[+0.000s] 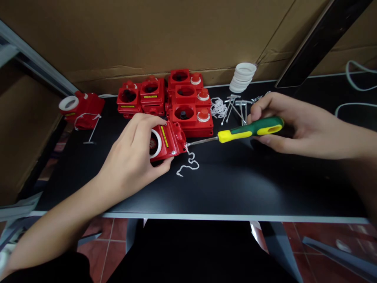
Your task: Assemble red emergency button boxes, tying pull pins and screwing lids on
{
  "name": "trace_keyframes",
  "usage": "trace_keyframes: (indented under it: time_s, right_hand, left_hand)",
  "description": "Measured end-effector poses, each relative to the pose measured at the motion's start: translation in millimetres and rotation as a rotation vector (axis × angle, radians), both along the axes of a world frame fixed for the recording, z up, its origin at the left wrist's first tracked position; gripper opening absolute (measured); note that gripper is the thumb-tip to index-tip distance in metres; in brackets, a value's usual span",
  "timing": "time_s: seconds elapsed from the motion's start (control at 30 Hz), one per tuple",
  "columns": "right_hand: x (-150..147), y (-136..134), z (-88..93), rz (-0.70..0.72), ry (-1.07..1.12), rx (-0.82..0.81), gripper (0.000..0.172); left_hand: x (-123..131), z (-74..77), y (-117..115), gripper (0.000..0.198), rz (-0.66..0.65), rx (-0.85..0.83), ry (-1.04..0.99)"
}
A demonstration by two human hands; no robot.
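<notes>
The left hand (129, 151) grips a red housing (172, 137) over the middle of the table (235, 192), nearer the front edge than the boxes behind, thumb below and fingers above; the right hand (300, 127) pinches the green-and-yellow screwdriver (250, 130) between thumb and fingers, its tip at the housing's right end, where a loose white chain (193, 163) trails toward the front edge. Left to right along the table: near the far left corner lies another red box (91, 108) with a white ring, a T-shaped metal rod (93, 133) beside it; toward the far edge stand grouped red boxes (185, 112), then a heap of white chain (218, 107), more T-shaped rods (229, 112), a leaning stack of white rings (243, 78) at the far edge, and a pale cable (350, 78) by the far right corner.
</notes>
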State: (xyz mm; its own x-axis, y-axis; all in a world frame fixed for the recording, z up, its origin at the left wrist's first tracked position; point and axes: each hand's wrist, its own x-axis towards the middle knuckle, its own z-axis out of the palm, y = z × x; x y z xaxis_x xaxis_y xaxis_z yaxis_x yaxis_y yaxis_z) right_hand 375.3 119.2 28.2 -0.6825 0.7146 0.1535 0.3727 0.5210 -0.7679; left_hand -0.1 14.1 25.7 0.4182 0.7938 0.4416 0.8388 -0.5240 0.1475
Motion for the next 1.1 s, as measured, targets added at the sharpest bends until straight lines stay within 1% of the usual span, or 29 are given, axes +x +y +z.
trace_keyframes:
  time_s: [0.13, 0.2, 0.27, 0.4, 0.53, 0.57, 0.63, 0.67, 0.73, 0.87, 1.0, 1.1]
  right_hand:
    - [-2.8, -4.4, 6.3, -0.026, 0.093, -0.089, 0.029]
    - [-3.8, -5.6, 9.3, -0.027, 0.101, -0.104, 0.03]
    - [-4.0, -5.4, 10.3, -0.038, 0.083, -0.115, 0.034]
    - [-4.6, -2.5, 5.5, -0.054, 0.051, -0.093, 0.05]
    - [-5.5, -1.1, -0.5, -0.074, 0.028, -0.088, 0.057]
    - [-4.8, -0.9, -1.3, -0.086, 0.007, -0.089, 0.056]
    - [-2.0, -0.4, -2.2, -0.1, -0.04, -0.058, 0.047]
    - [-0.1, 0.0, -2.4, -0.099, -0.058, -0.034, 0.042]
    - [3.3, 0.9, -2.4, -0.086, -0.07, 0.004, 0.037]
    - [3.8, 1.4, -0.7, -0.078, -0.056, 0.013, 0.032]
    - [-1.3, -0.5, 2.6, -0.075, 0.004, -0.054, 0.03]
    - [-4.5, -1.1, 5.0, -0.096, 0.042, -0.073, 0.032]
  left_hand:
    - [0.9, 0.8, -0.5, 0.052, -0.005, 0.004, 0.001]
    - [0.8, 1.2, -0.4, 0.053, -0.015, 0.013, -0.002]
    - [0.6, 1.5, -0.3, 0.053, -0.02, 0.014, -0.001]
    - [0.9, 1.6, -0.5, 0.053, -0.021, 0.011, 0.002]
    - [1.5, 0.7, -1.2, 0.05, 0.011, -0.009, 0.007]
    - [1.4, 0.4, -1.2, 0.049, 0.015, -0.015, 0.012]
    - [1.0, -0.1, -1.2, 0.049, 0.017, -0.013, 0.014]
    - [0.8, -0.2, -1.1, 0.049, 0.017, -0.01, 0.01]
    - [0.4, -0.1, -1.0, 0.048, 0.022, -0.011, 0.002]
    - [0.9, 0.7, -1.2, 0.051, 0.011, -0.015, -0.017]
    - [1.3, 0.6, -0.8, 0.05, 0.016, -0.009, -0.002]
    - [0.8, 0.4, 0.2, 0.052, -0.013, 0.023, -0.002]
